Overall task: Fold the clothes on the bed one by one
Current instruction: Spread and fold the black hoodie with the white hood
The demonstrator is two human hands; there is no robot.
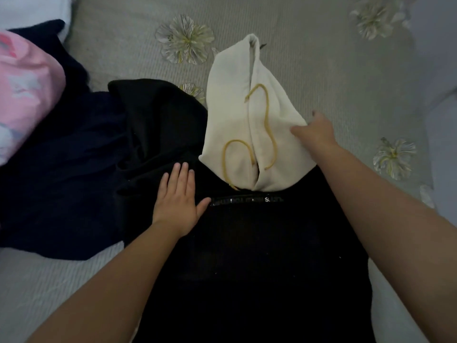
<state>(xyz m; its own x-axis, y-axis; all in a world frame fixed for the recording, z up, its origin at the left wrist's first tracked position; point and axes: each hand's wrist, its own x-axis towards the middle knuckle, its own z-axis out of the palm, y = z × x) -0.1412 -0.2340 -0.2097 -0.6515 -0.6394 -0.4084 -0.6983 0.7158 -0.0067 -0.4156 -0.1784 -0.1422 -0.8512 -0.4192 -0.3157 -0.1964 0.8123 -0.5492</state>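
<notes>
Here the black hoodie [259, 243] lies flat on the bed [333, 70], its cream hood [235, 115] pointing to 12 o'clock; the left hand [179, 196] presses it with straight fingers while the right hand [315, 131] pinches the hood's edge at 3 o'clock. Next, probably, the hood folds down onto the body, drawstring [268, 125] tucked in. A dark heap [61, 181] and pink cloth [27, 90] crowd 9 o'clock.

Bedroom: flowered bedspread [321, 58] (clothes [61, 157] heaped).
</notes>
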